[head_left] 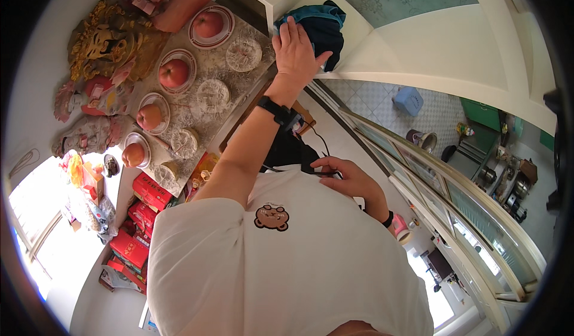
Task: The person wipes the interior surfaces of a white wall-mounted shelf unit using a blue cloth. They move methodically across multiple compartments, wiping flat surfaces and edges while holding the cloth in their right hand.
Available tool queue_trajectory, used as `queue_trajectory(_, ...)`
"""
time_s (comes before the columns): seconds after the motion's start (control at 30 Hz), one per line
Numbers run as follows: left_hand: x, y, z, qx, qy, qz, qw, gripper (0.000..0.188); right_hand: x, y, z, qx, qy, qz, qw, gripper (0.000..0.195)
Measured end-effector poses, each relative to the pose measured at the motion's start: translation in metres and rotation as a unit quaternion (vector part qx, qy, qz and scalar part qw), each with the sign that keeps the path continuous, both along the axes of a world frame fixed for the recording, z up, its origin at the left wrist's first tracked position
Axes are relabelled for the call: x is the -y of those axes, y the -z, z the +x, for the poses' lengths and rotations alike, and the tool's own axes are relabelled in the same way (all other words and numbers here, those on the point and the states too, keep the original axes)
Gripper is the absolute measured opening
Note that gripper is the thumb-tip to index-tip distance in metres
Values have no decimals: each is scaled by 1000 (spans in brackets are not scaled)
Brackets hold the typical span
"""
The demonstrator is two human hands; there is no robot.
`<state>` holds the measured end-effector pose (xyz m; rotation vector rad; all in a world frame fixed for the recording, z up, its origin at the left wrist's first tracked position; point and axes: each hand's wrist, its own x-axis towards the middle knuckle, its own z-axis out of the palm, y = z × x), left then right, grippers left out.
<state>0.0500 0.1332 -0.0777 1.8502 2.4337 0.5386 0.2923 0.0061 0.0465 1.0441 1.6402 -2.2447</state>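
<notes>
My left hand [296, 51] lies over a bunched dark blue and teal cloth [329, 31] on a cream surface, its fingers pressed on the fabric and the thumb spread to one side. Part of the cloth is hidden under the palm. Close in front of my white shirt, my right hand [354, 179] has its bent fingers around a thin black cord [329, 173]; the grip is partly hidden. Left of my left arm, a dusty altar table [184, 107] bears red-rimmed plates of apples [174, 73] and several round, clear containers [213, 95] under debris.
Gilded, dusty figures [107, 44] stand along the table's far left. Red boxes [151, 191] are stacked below it. A framed glass sliding door [430, 165] runs down the right; beyond it are a blue stool [408, 101] and a kitchen counter with pots [488, 174].
</notes>
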Motion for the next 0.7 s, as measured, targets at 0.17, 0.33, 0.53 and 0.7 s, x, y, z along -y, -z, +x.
queue_trajectory(0.17,-13,8,-7,-17,-20,-68,997,112,0,-1,0,-5,15,6,1000,40)
queue_trajectory(0.33,-62,5,-6,46,0,-10,999,106,0,2,4,-5,23,13,1000,41)
queue_trajectory(0.53,-49,-18,-7,11,28,-131,991,103,-3,-10,-3,10,27,20,999,40)
queue_trajectory(0.7,-24,1,-20,-7,74,-52,996,107,-5,3,9,-8,70,-14,997,42)
